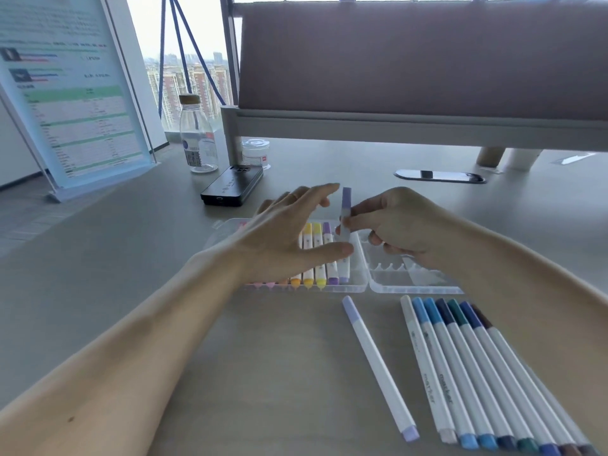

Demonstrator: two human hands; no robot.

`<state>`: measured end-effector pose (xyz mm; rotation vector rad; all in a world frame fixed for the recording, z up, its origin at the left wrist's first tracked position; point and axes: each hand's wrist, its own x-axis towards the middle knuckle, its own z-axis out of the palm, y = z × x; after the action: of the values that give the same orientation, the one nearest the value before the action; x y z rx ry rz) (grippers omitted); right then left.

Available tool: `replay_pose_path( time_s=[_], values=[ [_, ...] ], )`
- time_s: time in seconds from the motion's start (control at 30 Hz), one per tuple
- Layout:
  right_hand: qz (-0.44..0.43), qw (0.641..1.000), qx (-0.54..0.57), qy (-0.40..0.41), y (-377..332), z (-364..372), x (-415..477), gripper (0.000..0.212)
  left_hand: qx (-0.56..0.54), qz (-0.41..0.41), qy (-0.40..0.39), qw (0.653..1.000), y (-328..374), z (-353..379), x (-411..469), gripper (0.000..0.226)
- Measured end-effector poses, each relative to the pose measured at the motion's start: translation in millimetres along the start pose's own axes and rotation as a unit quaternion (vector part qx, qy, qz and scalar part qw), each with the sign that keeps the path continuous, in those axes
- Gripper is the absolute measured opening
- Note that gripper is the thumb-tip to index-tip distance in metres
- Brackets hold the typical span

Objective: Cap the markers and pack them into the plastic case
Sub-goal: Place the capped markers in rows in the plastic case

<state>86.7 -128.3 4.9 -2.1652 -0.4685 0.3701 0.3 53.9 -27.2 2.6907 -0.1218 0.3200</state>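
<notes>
Grey surface (263,357) carries loose pens (467,366) printed "marker". Upright, cap up, a lilac marker (345,205) is pinched by the right hand (401,225) over the plastic case (388,281); the left hand (279,238) spreads released fingers (316,192).

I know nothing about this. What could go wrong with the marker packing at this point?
1. The right hand pinches the purple marker with its fingertips only, upright over the plastic case; it might slip and land crooked.
2. The left hand is spread over the packed markers, so the next free slot may be hard to see.
3. The right forearm passes close to the loose markers; a careless sweep could roll them away.
</notes>
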Motion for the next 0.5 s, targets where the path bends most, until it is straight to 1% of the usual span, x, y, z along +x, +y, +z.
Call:
replay_pose_path(
  time_s=[0.13,0.3,0.4,0.5],
  values=[
    [0.008,1.0,-0.016,-0.008,3,5,-1,0.007,0.032,0.016,-0.001,0.999,6,7,0,0.107],
    [-0.006,0.997,-0.075,-0.009,3,9,-4,0.007,0.06,0.017,-0.012,0.998,0,11,5,0.102],
    [-0.035,0.995,-0.089,-0.009,8,8,-5,0.009,0.07,0.005,-0.03,0.997,0,12,6,0.102],
    [-0.088,0.989,-0.119,0.028,14,9,-5,0.019,0.075,-0.001,-0.034,0.997,1,12,6,0.099]
  ],
)
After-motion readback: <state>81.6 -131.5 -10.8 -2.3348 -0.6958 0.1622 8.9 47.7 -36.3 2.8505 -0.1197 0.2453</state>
